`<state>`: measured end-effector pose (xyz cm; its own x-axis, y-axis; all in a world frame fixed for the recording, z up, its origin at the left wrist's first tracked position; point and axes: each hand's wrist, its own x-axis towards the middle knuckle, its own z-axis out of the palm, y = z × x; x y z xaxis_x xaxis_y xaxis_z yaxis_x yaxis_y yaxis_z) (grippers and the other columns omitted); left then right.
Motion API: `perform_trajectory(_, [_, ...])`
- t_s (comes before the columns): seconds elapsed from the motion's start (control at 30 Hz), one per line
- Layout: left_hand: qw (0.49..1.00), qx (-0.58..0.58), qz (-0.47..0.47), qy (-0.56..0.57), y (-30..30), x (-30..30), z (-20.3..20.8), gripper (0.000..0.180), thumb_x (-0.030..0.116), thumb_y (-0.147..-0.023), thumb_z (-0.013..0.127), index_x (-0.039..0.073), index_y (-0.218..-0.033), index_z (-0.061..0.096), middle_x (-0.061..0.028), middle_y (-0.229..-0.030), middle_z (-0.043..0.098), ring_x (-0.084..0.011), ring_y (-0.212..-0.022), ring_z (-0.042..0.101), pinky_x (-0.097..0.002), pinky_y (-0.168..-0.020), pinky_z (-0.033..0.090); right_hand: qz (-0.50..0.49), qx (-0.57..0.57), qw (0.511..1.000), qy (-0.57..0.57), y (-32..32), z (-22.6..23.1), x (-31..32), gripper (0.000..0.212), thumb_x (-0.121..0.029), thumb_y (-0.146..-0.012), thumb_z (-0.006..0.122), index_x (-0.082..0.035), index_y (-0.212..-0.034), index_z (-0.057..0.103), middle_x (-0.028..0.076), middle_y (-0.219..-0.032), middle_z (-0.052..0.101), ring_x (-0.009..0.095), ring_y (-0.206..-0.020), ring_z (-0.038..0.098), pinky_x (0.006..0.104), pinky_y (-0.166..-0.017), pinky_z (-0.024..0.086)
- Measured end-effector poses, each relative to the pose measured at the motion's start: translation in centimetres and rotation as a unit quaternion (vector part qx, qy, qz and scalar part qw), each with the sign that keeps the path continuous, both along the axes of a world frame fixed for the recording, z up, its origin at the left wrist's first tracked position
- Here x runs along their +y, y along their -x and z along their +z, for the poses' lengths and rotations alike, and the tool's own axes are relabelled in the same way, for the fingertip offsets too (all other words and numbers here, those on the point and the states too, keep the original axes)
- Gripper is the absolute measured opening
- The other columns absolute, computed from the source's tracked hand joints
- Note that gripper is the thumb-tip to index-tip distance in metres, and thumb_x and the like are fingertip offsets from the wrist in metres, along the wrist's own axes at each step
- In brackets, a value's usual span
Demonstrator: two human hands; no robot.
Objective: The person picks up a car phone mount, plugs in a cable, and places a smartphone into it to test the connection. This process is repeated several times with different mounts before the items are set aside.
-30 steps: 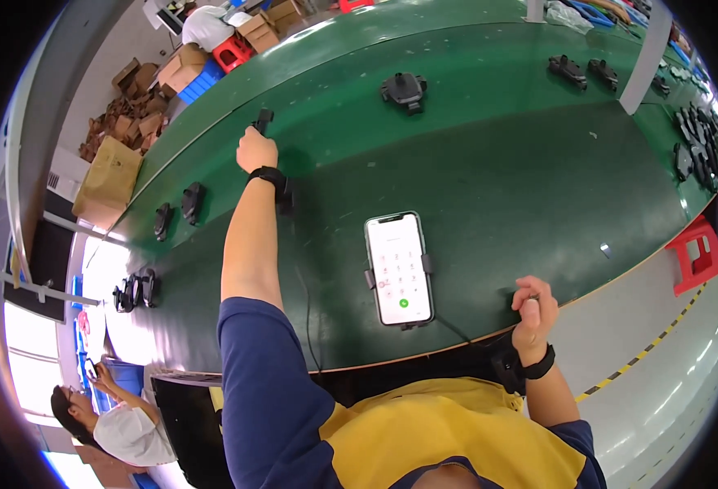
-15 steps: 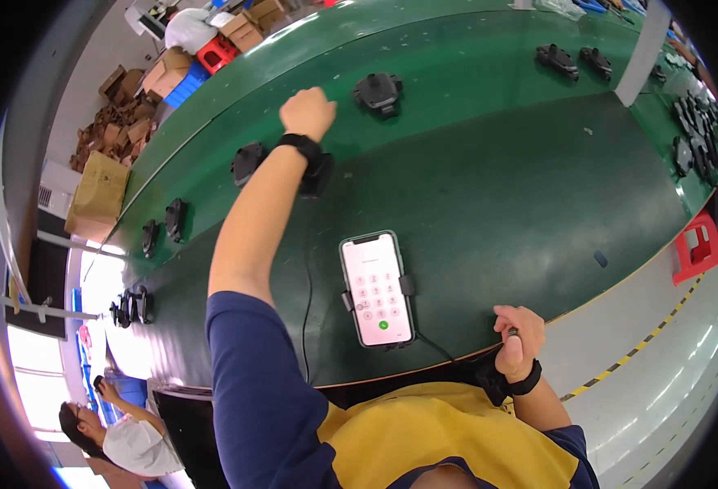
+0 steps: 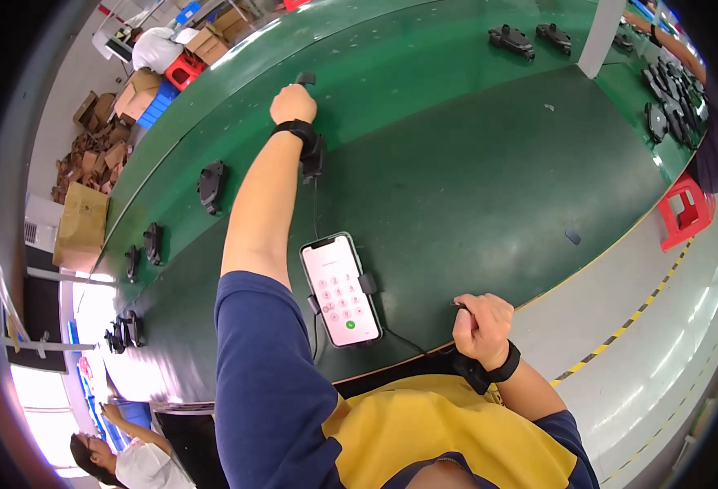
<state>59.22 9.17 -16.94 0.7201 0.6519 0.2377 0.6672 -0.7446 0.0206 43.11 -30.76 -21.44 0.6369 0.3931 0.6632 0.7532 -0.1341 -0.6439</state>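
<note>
Stretched far across the green bench, my left hand is closed on a black phone holder; only a small dark end shows past the knuckles, the rest being hidden. Closer to me, a phone with a lit number pad sits in a dark clamp-like mount with arms at both sides. A black cable runs from its lower end toward me. By the bench's front edge, my right hand is closed, thumb and fingers together. A tiny dark piece shows at its fingertips, too small to name.
Black holders stand in a spaced row along the green bench, with a pile of more at far right beside a white post. A dark oval pad lies right. A red stool stands beyond the edge.
My left hand has reached the black holder, which it now mostly covers. The right hand has shifted slightly left and up. The whole view has turned, moving the bench leftward.
</note>
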Motion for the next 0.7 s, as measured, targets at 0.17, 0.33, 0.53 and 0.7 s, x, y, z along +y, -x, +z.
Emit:
perform_trajectory(0.17, [0.992, -0.101, 0.062, 0.029, 5.7, 4.9, 1.3, 0.028, 0.023, -0.072, 0.059, -0.002, -0.082, 0.064, -0.0206, -0.087, 0.064, -0.0311, -0.083, 0.064, -0.0392, -0.073, 0.051, -0.006, 0.001, 1.000, -0.019, 0.1, -0.2, 0.1, 0.012, 0.002, -0.068, 0.049, 0.001, -0.076, 0.058, 0.005, -0.053, 0.048, 0.019, -0.040, 0.040, 0.0292, -0.042, 0.034])
perform_trajectory(0.33, [0.788, -0.399, -0.014, 0.469, 14.9, 6.3, 5.2, 0.032, 0.019, -0.079, 0.058, -0.009, -0.093, 0.056, -0.0172, -0.084, 0.063, -0.0259, -0.077, 0.063, -0.0354, -0.066, 0.054, -0.020, 0.006, 0.999, -0.035, 0.0, -1.0, 0.3, 0.010, 0.000, -0.072, 0.052, 0.000, -0.079, 0.059, 0.005, -0.053, 0.048, 0.016, -0.040, 0.041, 0.0270, -0.041, 0.034])
perform_trajectory(0.53, [0.540, -0.521, -0.094, 0.654, 25.9, -4.4, 9.3, 0.034, 0.013, -0.089, 0.051, -0.011, -0.111, 0.046, -0.0196, -0.103, 0.058, -0.0291, -0.098, 0.058, -0.0364, -0.086, 0.050, 0.026, 0.345, 0.931, -0.121, 0.7, -0.2, 0.0, 0.016, -0.011, -0.089, 0.047, 0.001, -0.089, 0.058, 0.002, -0.058, 0.053, 0.005, -0.043, 0.040, 0.0205, -0.042, 0.032])
perform_trajectory(0.7, [0.452, -0.502, -0.108, 0.729, 32.5, -14.2, 6.7, 0.037, 0.016, -0.090, 0.051, -0.008, -0.117, 0.044, -0.0192, -0.112, 0.054, -0.0296, -0.104, 0.055, -0.0371, -0.090, 0.048, 0.150, 0.493, 0.848, -0.124, 3.5, 3.9, 1.4, 0.020, -0.015, -0.092, 0.046, 0.001, -0.091, 0.058, 0.001, -0.059, 0.054, 0.003, -0.043, 0.039, 0.0168, -0.042, 0.031])
